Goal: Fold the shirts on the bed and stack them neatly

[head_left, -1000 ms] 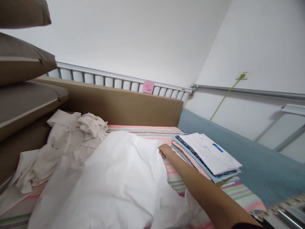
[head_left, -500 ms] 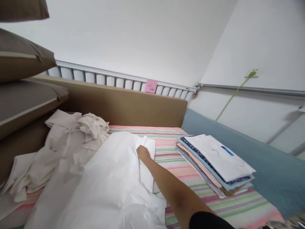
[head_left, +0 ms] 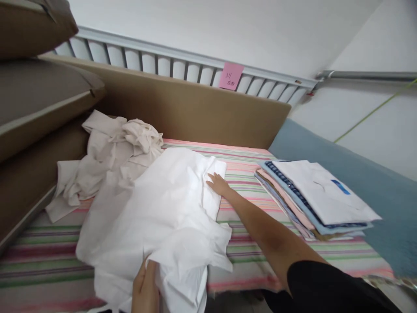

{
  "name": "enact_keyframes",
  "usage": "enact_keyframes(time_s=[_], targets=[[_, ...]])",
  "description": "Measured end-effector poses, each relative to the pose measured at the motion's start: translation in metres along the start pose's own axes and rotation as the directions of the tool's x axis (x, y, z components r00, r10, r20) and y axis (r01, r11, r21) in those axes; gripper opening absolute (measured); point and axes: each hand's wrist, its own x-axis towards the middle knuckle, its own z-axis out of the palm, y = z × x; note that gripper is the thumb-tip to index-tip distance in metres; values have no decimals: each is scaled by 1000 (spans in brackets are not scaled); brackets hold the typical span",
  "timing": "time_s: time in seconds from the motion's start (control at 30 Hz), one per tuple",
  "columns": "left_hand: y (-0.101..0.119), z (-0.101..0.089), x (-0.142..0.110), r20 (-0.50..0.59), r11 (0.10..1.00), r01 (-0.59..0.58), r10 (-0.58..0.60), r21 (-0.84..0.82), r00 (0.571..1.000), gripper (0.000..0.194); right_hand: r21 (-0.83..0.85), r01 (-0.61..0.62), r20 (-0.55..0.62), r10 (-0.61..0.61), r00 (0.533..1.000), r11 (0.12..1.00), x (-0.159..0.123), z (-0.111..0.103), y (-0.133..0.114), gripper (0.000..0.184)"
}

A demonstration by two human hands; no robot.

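A white shirt (head_left: 169, 195) lies spread and wrinkled on the striped sheet (head_left: 247, 178). At the shirt's near edge, my left hand (head_left: 145, 284) is closed on the cloth, its fingertips partly hidden by a fold. My right hand (head_left: 219, 184) rests on the shirt's right side, palm down with fingers spread. Beyond the shirt to the left is a crumpled heap of off-white cloth (head_left: 107, 152), touching it.
To the right sits a stack of folded shirts (head_left: 293, 208), topped by a white one (head_left: 325, 191). Brown cushions (head_left: 42, 91) are piled at left. A brown panel (head_left: 195, 108) and slatted rail stand behind, with a pink note (head_left: 231, 76). A blue panel (head_left: 342, 161) borders the right.
My view has tipped down. My right hand has gone from gripping the shirt to lying on it with fingers spread. My left hand has come into view, holding the near edge.
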Motion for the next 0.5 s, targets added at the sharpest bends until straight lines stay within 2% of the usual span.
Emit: enact_keyframes(time_s=[0.1,0.17,0.23,0.3,0.4,0.5], targets=[[8,4,-1,58,998,29,-26,-48,998,44,101,58,-38,-54,998,993,-40,-13,-2,46],[13,5,-4,89,999,-6,10,-53,996,45,166,88,-88,-74,993,982,-83,-19,3,42],[15,5,-5,100,998,-65,67,-27,993,45,297,68,-99,-40,994,952,-129,-19,10,41],[16,5,-6,116,994,-106,104,13,988,42,475,-56,-6,67,998,878,-170,-13,16,38],[15,8,-7,215,984,-133,106,115,971,38,631,-281,195,203,960,723,-210,2,15,29],[11,14,-10,324,966,-144,68,215,944,36,696,-303,249,177,952,651,-223,9,6,23]])
